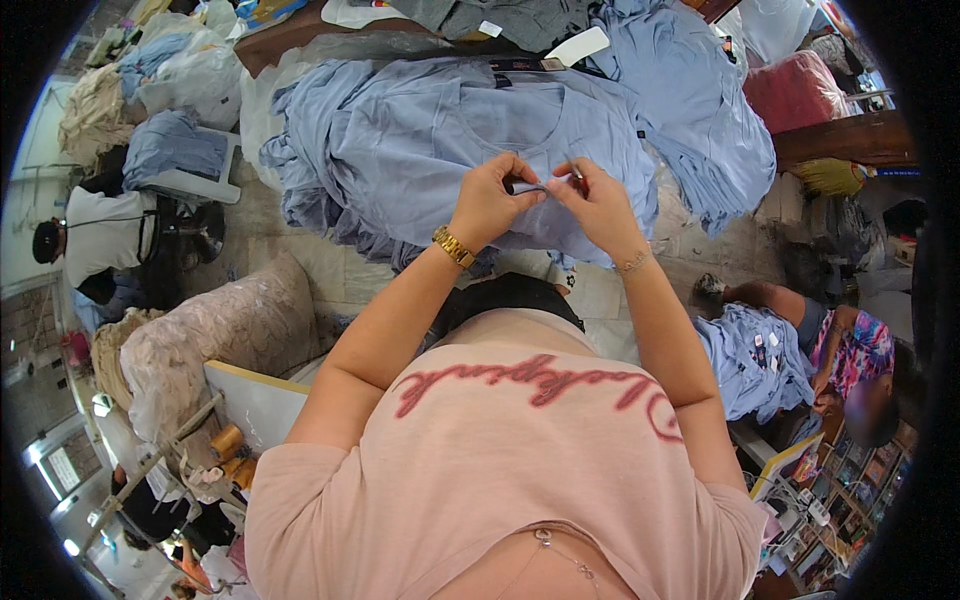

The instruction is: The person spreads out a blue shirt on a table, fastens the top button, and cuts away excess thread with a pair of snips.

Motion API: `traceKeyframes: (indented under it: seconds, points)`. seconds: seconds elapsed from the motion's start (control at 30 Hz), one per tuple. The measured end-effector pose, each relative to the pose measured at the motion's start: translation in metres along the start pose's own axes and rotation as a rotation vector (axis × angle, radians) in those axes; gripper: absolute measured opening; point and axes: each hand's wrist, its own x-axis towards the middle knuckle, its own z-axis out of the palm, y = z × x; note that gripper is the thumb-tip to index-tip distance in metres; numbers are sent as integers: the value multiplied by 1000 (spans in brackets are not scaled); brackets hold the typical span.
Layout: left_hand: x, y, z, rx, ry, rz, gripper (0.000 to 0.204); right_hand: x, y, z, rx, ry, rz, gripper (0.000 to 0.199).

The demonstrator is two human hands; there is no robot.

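A light blue shirt (510, 118) is spread over a pile of like garments in front of me, its round neckline toward the far side. My left hand (488, 203) is closed in a pinch on a folded edge of it. Close beside, the bent fingers of my right hand (598, 208) pinch the same edge, thumb against fingertips. Something small and dark shows by the right fingers, too small to name. The cloth between the two hands is lifted slightly. Below hangs the rest of the pile, partly hidden by my forearms.
More blue garments (690, 110) drape off the far right, beside grey cloth (500, 22). A large plastic-wrapped bale (220, 345) lies at left. At right a co-worker (850, 345) sits with blue garments (755, 355); another person (110, 235) is at far left near a white chair (215, 180).
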Motion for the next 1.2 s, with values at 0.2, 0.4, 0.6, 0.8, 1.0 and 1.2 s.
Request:
traceKeyframes:
  seconds: [0.2,0.4,0.6,0.8,1.0,1.2]
  points:
    - [-3,8,0,189,75,210,16,4,12,14,288,-52,258,18]
    - [-7,6,1,153,-2,158,14,-5,7,22,552,-2,404,15]
    - [-2,-6,-9,-305,-198,-150,19,-8,7,17,-6,16,-83,10]
    - [-3,16,-14,138,-246,56,23,-17,-5,12,-305,12,-274,11]
    - [-8,2,-7,-86,-160,-69,23,-17,7,18,-1,78,-70,11]
    - [-8,-3,-3,-265,-115,-117,25,-16,-6,25,311,90,269,12]
